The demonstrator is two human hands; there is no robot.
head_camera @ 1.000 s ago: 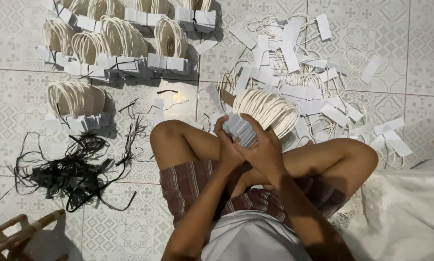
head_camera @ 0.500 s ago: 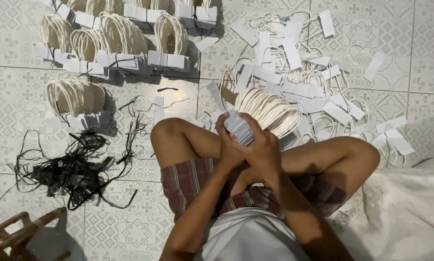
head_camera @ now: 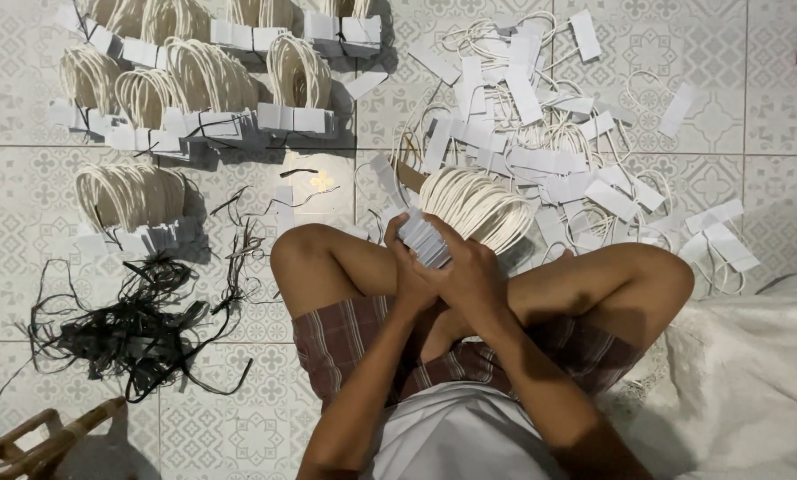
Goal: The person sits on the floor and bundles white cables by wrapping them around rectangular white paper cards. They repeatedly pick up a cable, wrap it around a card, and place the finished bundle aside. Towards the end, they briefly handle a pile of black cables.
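Observation:
I sit cross-legged on a tiled floor. Both hands meet above my knees around one bundle of white paper tags with cream string loops (head_camera: 470, 209). My left hand (head_camera: 409, 267) grips the stacked tags (head_camera: 423, 238) from the left. My right hand (head_camera: 470, 271) closes over the same stack from the right, with the loops fanning up behind it. A loose heap of white tags and strings (head_camera: 558, 151) lies on the floor just beyond my hands.
Finished bundles of looped tags (head_camera: 194, 80) lie in rows at the far left, one more (head_camera: 132, 200) nearer. A tangle of black strings (head_camera: 132, 329) is at my left. White cloth (head_camera: 754, 373) lies at right, a wooden piece (head_camera: 34, 444) at bottom left.
My hands and the bundle stay in nearly the same place; the view has shifted slightly.

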